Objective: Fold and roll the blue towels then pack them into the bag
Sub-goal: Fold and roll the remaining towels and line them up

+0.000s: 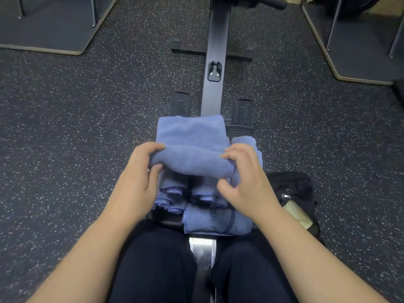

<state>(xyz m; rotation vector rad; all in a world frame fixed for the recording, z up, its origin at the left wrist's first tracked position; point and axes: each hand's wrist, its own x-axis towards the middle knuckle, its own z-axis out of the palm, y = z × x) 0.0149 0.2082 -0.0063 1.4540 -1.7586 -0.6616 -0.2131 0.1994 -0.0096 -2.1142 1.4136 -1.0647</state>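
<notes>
We see dark rubber floor (76,127) w/ white specks all over, dim even light. A black rowing-machine rail (215,68) runs down the centre from far to near, w/ a crossbar foot (188,51) at the far end & two footrests (241,112) either side. Far left & far right lie raised dark platforms (50,29) w/ pale wood edges, metal rack posts (333,25) standing on them.
</notes>
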